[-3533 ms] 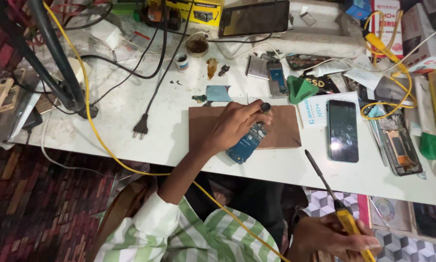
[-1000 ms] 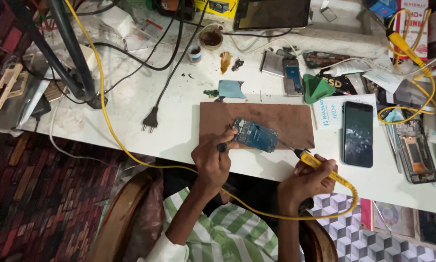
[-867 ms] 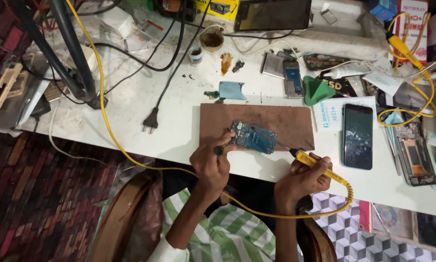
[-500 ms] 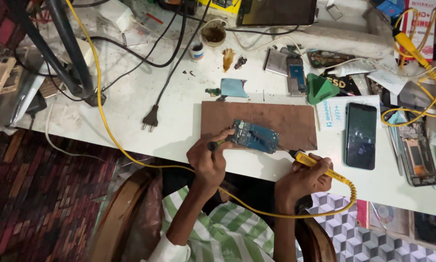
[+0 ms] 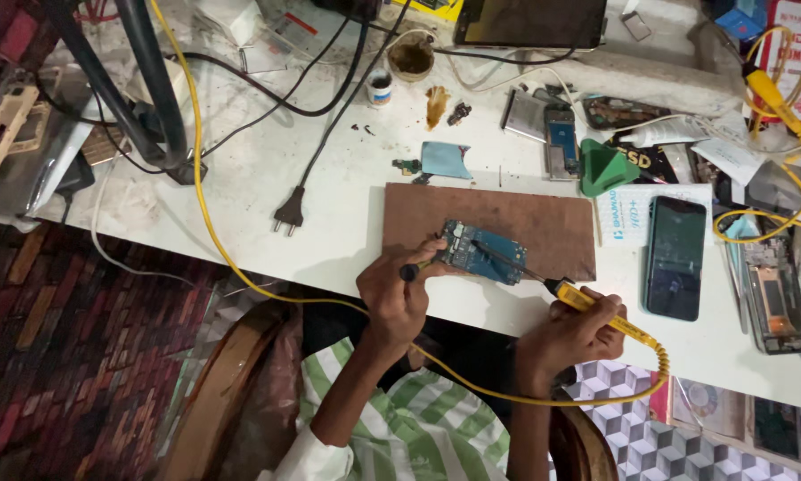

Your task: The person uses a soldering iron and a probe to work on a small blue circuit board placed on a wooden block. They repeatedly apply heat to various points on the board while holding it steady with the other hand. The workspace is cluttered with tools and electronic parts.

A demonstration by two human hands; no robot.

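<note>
A blue circuit board [image 5: 485, 251] lies on a brown mat [image 5: 543, 223] near the white table's front edge. My left hand [image 5: 393, 298] is at the board's left end, gripping a thin tool with a black end [image 5: 408, 272] that touches the board. My right hand [image 5: 571, 337] holds a yellow soldering iron [image 5: 596, 310]. Its dark tip [image 5: 498, 256] rests on the board's middle. The iron's yellow cable [image 5: 543, 401] loops down past my chest.
A dark phone [image 5: 674, 256] lies right of the mat, and an opened phone frame [image 5: 772, 298] lies further right. A black plug [image 5: 288, 214], a green stand [image 5: 603, 167], small phone parts and a tablet [image 5: 529, 20] crowd the back. A black lamp post [image 5: 155, 85] stands at the left.
My right hand rose from below the table edge and brought the soldering iron's tip onto the board. My left hand shifted from covering the board to its left end. The last second shows hardly any motion.
</note>
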